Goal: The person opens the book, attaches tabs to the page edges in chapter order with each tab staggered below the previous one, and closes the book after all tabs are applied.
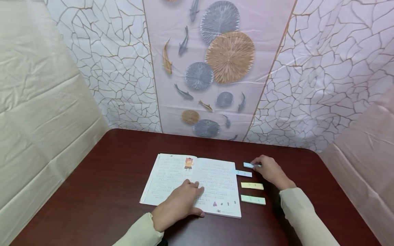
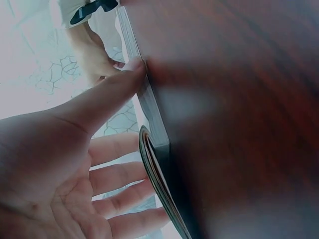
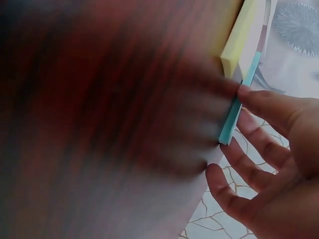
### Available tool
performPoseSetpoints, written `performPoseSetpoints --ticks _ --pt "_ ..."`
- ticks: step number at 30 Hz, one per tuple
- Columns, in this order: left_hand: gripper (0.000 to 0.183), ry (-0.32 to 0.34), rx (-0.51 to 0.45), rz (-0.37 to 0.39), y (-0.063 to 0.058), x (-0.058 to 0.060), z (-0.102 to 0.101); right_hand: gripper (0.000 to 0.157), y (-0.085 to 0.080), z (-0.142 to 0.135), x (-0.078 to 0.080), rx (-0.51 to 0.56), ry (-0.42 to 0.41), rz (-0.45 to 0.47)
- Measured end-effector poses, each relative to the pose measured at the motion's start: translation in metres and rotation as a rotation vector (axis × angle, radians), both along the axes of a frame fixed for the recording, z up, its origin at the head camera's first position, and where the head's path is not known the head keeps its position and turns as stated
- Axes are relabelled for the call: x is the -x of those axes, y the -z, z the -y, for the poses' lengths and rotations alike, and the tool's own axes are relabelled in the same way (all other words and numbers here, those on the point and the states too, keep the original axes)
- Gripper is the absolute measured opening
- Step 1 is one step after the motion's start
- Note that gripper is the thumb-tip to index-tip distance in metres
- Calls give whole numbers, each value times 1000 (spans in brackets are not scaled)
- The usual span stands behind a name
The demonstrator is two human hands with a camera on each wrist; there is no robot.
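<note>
An open book (image 1: pixel 215 184) with printed pages and a small cartoon figure lies on the dark table. Across its lower middle rests my left hand (image 1: pixel 180 203), fingers spread over the pages and thumb at the near edge; the left wrist view shows the thumb (image 2: pixel 117 82) against the page edges. At the right, my right hand (image 1: pixel 271 171) pinches a blue sticky note pad (image 1: pixel 248 165) between thumb and fingers. In the right wrist view the pad (image 3: pixel 232 117) stands between the thumb and the fingertips, close to the tabletop.
A pale blue sticky note (image 1: pixel 244 173) juts out from the book's right page edge. Below it lie a yellow sticky note pad (image 1: pixel 252 186) and a green one (image 1: pixel 253 200). Patterned cloth (image 1: pixel 203 102) hangs behind the table (image 1: pixel 92 184), with plain cloth at both sides.
</note>
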State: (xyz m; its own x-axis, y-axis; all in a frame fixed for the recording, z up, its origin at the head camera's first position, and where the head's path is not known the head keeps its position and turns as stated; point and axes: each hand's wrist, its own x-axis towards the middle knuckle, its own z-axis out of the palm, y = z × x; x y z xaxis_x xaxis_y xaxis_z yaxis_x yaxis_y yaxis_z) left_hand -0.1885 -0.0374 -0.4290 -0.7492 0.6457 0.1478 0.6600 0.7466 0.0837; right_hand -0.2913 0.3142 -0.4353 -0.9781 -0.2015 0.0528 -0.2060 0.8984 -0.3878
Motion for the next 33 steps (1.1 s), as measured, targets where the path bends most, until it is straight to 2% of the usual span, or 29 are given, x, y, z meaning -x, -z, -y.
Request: performPoseSetpoints --ticks 5,9,11,14,17,20,22,24,27,29,30,31,33 --pt "64 24 9 -16 -1 1 1 29 -7 4 -9 27 0 -15" --pt "67 15 36 -4 -3 4 3 35 -29 24 -29 84 36 -55" --pt "70 -1 37 19 -6 5 5 34 -40 40 -42 127 65 -44" --pt "69 -18 16 74 -8 7 8 30 -48 65 -60 158 95 15" --pt "58 -21 -31 145 -9 9 11 30 -46 85 -73 188 121 71" --pt "46 -15 -97 237 -9 12 13 33 -38 99 -80 252 165 30" --pt "36 -2 -146 287 -7 14 14 35 -32 106 -83 357 210 2" --pt "23 10 -196 329 -4 16 15 33 -27 111 -86 522 270 10" --pt "11 27 -275 372 -1 17 18 27 -19 122 -93 842 335 128" --pt "18 27 -308 398 2 18 20 23 -14 131 -97 1008 322 205" --pt "19 23 -321 404 2 18 21 24 -11 136 -98 1046 296 236" --pt "19 16 -335 420 3 18 22 26 -8 141 -99 1072 256 259" --pt "17 24 -363 432 7 18 26 32 -3 153 -99 1054 163 254"
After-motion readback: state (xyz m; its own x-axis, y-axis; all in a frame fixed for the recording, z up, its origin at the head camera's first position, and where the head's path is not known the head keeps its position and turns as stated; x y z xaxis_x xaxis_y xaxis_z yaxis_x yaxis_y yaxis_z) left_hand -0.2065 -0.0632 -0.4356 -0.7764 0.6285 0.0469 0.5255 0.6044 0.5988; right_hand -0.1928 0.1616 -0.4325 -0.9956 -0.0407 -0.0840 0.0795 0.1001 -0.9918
